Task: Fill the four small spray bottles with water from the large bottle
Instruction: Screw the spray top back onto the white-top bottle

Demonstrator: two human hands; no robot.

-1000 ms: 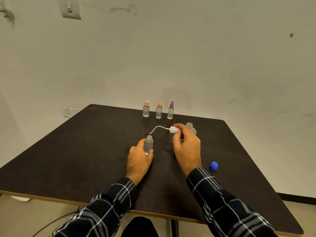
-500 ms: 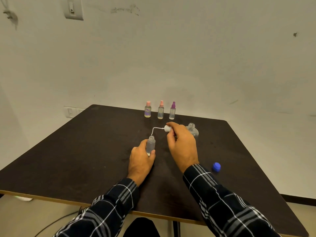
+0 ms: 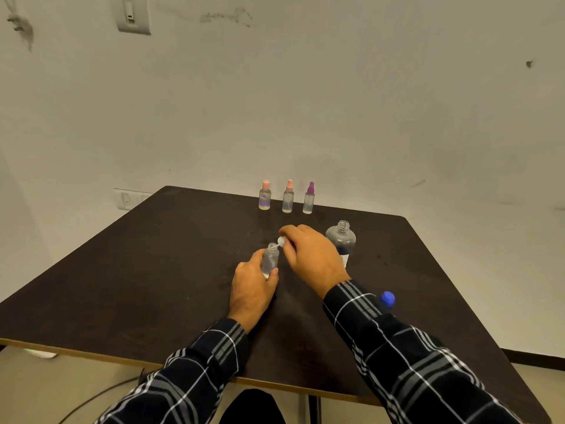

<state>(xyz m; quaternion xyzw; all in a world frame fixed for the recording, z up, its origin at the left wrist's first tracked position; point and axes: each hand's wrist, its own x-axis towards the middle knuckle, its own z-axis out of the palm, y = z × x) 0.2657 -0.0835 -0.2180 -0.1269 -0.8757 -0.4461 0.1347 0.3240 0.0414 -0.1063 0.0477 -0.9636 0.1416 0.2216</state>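
Observation:
My left hand (image 3: 251,286) grips a small clear spray bottle (image 3: 271,258) that stands upright and uncapped on the dark table (image 3: 153,270). My right hand (image 3: 308,258) pinches the white spray cap (image 3: 281,241) just above and right of the bottle's mouth, and its thin tube reaches into the opening. The large clear bottle (image 3: 341,240) stands open behind my right hand. Three capped small spray bottles, two with pink caps (image 3: 264,195) (image 3: 288,197) and one with a purple cap (image 3: 309,198), stand in a row at the table's far edge.
A blue cap (image 3: 387,298) lies on the table right of my right forearm. A white wall runs close behind the table, with a switch plate (image 3: 133,14) high up and sockets (image 3: 125,199) low on the left. A cable (image 3: 91,399) lies on the floor.
My right hand carried the white spray cap leftward to the bottle in my left hand, and the tube went from arcing in the air to dipping into the bottle's mouth. The left hand stayed.

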